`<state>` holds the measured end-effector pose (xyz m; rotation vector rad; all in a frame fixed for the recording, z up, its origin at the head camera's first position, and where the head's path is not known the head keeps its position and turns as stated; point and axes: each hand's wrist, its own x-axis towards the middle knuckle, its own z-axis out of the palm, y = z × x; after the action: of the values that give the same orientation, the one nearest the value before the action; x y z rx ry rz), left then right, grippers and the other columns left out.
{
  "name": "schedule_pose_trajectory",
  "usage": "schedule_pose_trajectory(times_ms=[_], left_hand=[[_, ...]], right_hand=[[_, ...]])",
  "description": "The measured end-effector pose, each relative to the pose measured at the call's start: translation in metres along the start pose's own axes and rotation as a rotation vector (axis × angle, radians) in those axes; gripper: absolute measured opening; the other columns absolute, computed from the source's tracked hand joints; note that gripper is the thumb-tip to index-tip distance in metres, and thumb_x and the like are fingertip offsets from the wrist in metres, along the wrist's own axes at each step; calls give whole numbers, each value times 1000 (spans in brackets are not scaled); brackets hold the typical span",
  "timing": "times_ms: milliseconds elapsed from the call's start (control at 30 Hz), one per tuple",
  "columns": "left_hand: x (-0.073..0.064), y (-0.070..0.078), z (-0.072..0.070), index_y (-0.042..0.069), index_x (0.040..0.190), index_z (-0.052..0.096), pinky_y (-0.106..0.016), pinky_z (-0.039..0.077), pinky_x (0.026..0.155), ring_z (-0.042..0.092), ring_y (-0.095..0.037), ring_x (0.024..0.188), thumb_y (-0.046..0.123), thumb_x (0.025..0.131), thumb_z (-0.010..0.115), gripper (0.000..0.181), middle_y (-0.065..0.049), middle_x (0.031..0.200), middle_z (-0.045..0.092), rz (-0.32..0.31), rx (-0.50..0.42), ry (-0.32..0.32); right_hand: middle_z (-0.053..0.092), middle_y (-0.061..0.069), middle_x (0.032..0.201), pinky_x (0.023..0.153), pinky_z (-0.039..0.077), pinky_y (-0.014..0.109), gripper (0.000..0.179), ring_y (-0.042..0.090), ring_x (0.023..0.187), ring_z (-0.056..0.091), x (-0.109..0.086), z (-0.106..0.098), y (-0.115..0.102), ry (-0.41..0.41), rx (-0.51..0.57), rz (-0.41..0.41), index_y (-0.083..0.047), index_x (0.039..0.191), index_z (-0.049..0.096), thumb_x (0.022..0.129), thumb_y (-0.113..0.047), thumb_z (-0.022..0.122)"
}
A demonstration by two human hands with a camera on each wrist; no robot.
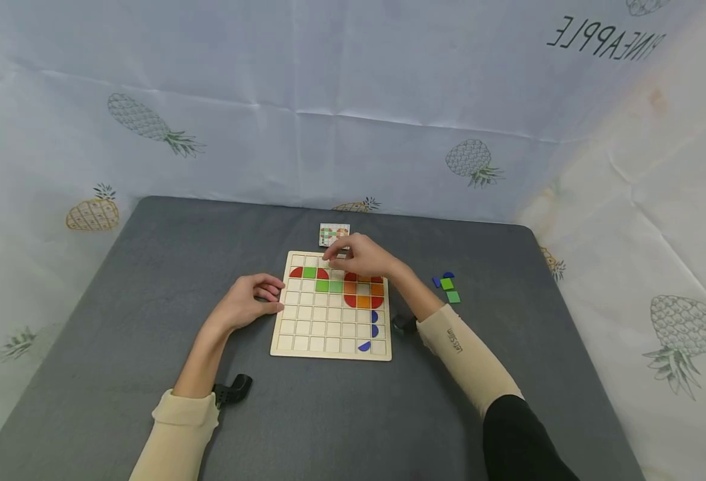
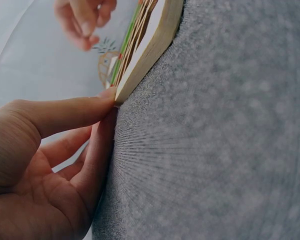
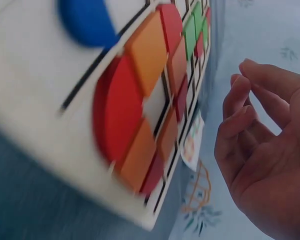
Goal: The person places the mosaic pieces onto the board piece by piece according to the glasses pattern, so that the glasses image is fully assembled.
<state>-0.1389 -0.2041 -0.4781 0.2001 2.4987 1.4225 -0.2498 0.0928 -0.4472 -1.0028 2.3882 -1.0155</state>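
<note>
A pale wooden grid board (image 1: 310,327) lies on the table, with red, green, orange and blue flat pieces on it. The fingertips and thumb of my left hand (image 1: 246,302) touch the board's left edge. Over the board's far rows hovers my right hand (image 1: 361,255), fingers loosely bent, no piece visible between them. Beneath that hand and wrist, a ring of orange squares (image 3: 148,52) and red rounded pieces (image 3: 122,107) is partly hidden in the head view. Green squares (image 1: 322,286) sit to its left. Blue half-round pieces (image 1: 374,316) lie toward the near right corner.
A small card with a coloured pattern (image 1: 334,232) lies just beyond the board's far edge. Right of the board are loose green squares (image 1: 453,296) and blue pieces (image 1: 448,274) on the grey table (image 1: 148,321). Behind hangs a pineapple-print cloth (image 1: 328,80).
</note>
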Motion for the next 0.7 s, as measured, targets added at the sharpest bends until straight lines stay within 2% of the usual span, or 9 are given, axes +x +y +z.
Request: schedule_pose_trajectory(times_ms=[200,333,467,700], left_hand=[[-2,0,1,-6,131,69,-21,53,80,67,-20,96,4,92,84,43,-23,115,72,-3,2,4],[-4,1,3,-6,131,69,-21,53,81,67,-20,97,5,92,84,43,-23,116,72,-8,5,6],[-6,1,5,-6,131,69,-21,53,81,67,-20,97,5,92,84,43,-23,116,72,-9,5,9],[-10,2,8,-5,130,69,-22,53,81,67,-20,96,4,92,84,42,-22,116,72,-17,5,15]], right_hand=[[79,15,122,69,51,28,25,20,70,64,-31,-14,8,17,-2,50,-2,126,78,107,-15,68],[79,13,120,69,51,27,25,17,73,63,-53,-20,13,29,-26,63,-3,126,78,106,-15,69],[78,13,116,64,46,26,24,15,66,56,-76,-24,17,27,-52,71,-4,126,78,106,-14,70],[79,9,114,62,45,25,26,13,65,54,-116,-25,20,-14,-56,120,-6,127,78,104,-16,73]])
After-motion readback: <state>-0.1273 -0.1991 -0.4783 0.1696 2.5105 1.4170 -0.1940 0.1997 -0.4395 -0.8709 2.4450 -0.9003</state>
